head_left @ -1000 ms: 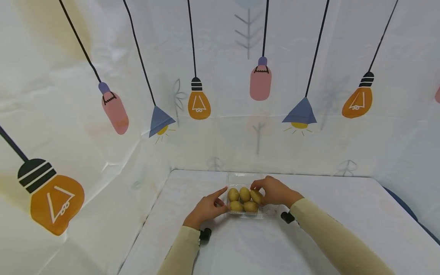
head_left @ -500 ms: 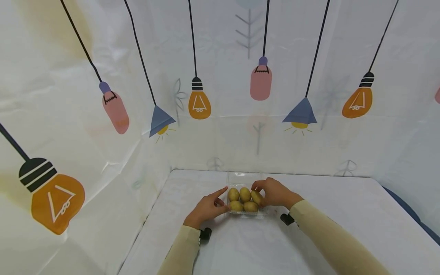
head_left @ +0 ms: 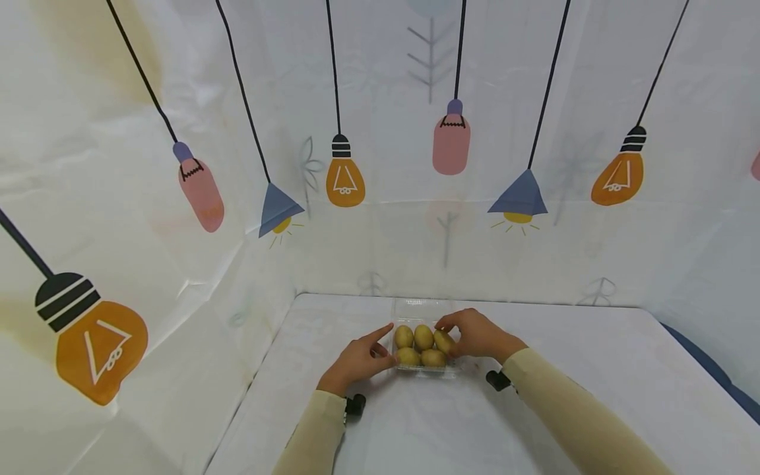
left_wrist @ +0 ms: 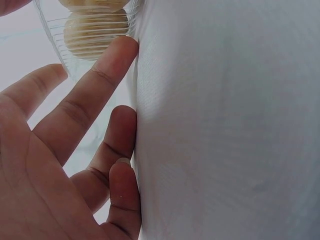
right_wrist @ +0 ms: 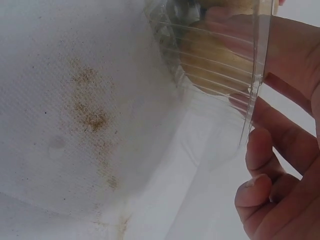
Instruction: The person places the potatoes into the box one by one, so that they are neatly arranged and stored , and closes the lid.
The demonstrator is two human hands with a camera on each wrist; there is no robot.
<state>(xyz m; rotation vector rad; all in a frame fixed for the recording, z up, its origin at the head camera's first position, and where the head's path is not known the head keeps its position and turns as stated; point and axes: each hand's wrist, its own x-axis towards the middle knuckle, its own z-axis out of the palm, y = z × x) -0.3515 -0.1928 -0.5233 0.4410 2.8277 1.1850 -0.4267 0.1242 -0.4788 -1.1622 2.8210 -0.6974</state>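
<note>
A clear plastic clamshell box [head_left: 410,371] sits at the table's far middle with its lid [head_left: 423,308] folded back. Several yellow-brown potatoes [head_left: 423,337] lie in it in two rows. My right hand [head_left: 479,334] reaches into the right end and grips the potato [head_left: 443,340] there between thumb and fingers. Through the ribbed wall in the right wrist view, that side's potato [right_wrist: 212,62] shows with fingertips against it. My left hand [head_left: 358,361] is at the box's left side, index finger extended; in the left wrist view a fingertip [left_wrist: 122,50] touches the ribbed wall.
White cloth covers the table [head_left: 534,409]. Brown crumbs of dirt [right_wrist: 92,119] lie on it beside the box in the right wrist view. A white curtain [head_left: 392,244] printed with hanging lamps stands behind and at the left. Dark cameras [head_left: 497,378] are strapped at both wrists.
My right hand and the potato in its fingers have shifted very slightly. My left hand stays in place at the box's side.
</note>
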